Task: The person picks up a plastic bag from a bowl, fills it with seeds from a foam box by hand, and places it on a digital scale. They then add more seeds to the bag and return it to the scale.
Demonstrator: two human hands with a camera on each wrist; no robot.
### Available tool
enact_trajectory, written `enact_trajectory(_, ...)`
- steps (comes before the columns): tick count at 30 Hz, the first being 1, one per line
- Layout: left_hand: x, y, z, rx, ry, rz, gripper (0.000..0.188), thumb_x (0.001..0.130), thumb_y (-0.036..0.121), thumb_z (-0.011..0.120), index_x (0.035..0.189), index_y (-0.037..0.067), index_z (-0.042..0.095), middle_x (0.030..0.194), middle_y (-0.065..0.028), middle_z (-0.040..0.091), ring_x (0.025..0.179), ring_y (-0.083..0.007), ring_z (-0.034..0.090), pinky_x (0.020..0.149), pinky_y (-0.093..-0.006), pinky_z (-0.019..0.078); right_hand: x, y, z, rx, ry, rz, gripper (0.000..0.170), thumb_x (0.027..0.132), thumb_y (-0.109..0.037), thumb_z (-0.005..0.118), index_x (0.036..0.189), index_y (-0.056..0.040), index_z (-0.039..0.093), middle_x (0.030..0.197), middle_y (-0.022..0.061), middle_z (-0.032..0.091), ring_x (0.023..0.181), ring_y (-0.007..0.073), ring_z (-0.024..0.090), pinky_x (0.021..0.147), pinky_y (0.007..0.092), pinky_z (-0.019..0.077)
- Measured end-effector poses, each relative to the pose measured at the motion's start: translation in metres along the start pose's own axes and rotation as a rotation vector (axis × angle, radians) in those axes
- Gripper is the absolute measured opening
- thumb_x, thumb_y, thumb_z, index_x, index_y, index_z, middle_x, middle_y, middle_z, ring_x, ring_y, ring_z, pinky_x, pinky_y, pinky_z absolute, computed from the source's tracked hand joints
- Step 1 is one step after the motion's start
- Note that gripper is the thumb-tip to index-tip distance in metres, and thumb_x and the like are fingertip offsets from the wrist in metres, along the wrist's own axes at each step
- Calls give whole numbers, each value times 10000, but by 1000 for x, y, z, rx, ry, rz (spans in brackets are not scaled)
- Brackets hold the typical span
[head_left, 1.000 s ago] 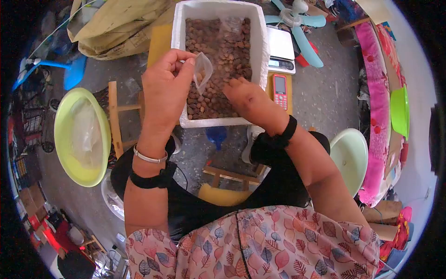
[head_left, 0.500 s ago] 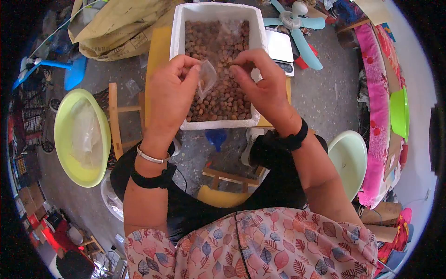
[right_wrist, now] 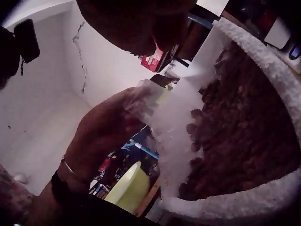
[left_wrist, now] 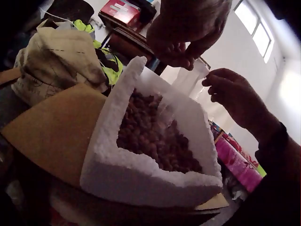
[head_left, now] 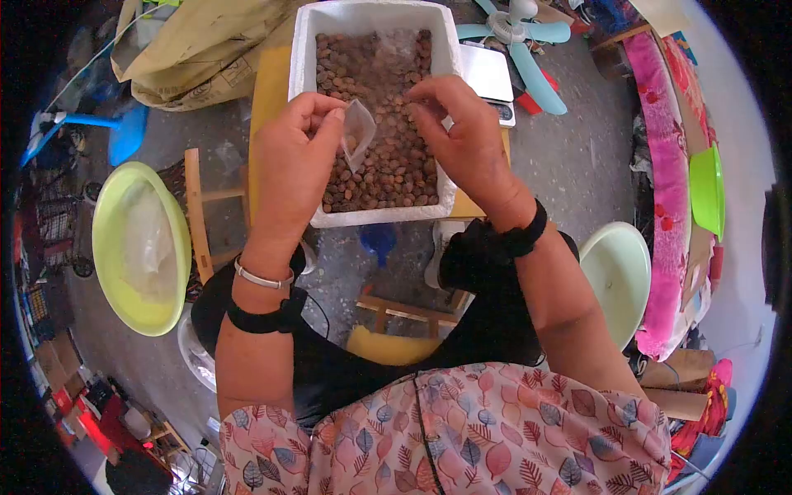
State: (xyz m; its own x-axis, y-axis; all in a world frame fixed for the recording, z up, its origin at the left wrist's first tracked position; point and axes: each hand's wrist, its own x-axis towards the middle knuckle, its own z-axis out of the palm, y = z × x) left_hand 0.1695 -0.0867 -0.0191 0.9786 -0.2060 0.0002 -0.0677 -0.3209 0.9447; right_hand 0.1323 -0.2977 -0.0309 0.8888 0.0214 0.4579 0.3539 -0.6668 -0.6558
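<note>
A white foam box (head_left: 302, 91) full of brown nuts (head_left: 384, 177) stands in front of me. Over its left part my left hand (head_left: 297, 157) pinches a small clear plastic bag (head_left: 358, 136) by its edge between thumb and fingers. The mouth of the bag gapes, and brown shows through the film. My right hand (head_left: 470, 140) hovers over the right side of the box, just right of the bag, its thumb and fingers bent toward each other. I cannot tell whether a nut sits between those fingertips.
The box stands on a yellow board (head_left: 268, 107), with a white scale (head_left: 487, 74) to its right and a fan (head_left: 520, 33) beyond. A yellow-green basin (head_left: 111, 247) is at left, a pale basin (head_left: 619, 280) at right. More clear film (head_left: 396, 45) lies on the nuts.
My right hand has risen out of the nuts and drawn back to the right, beside the bag. My left hand keeps its grip on the bag, which has tilted slightly.
</note>
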Motion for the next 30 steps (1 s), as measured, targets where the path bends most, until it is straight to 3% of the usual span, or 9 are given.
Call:
enact_trajectory(4,2,3,-7,23,43,-19,162,969,175,654,1058,50,708,724,24,630,556,-34,504,501,-212,409,-11,14,7,-92,-204,-80,198,821,-23,650,1016,-24,616,932,174,620,928,389,615,818,448,525)
enact_trajectory(7,3,6,-12,-11,32,-44,160,942,128,661,1022,-2,709,740,-24,675,665,-64,593,605,-243,469,-23,23,14,-171,-387,-155,199,810,-34,604,1007,-13,597,931,185,608,928,400,602,828,458,520)
enact_trajectory(11,1,10,-12,-5,32,-51,162,942,124,660,1023,-9,705,735,-26,671,660,-64,583,608,-243,470,-33,24,20,-310,-538,-181,177,801,-64,572,969,-17,603,953,188,611,939,397,603,812,466,511)
enact_trajectory(17,-1,8,-12,-45,14,-12,149,946,108,651,1018,-14,700,752,-34,675,663,-70,587,611,-243,475,-41,39,39,-413,-508,-213,121,824,-46,568,940,-46,606,924,139,593,921,349,608,760,424,521)
enact_trajectory(23,-3,9,-12,-48,19,-18,141,944,103,650,1004,-16,696,762,-37,679,671,-71,599,612,-248,481,-42,42,48,-401,-492,-206,130,769,-87,588,888,-38,607,911,164,598,887,376,603,736,464,524)
enact_trajectory(30,-2,7,-12,10,29,-17,148,934,120,654,980,-12,703,735,-50,687,646,-85,615,600,-261,486,-43,49,57,-285,-433,-130,102,796,-63,615,888,-26,589,899,178,611,872,390,623,751,475,527)
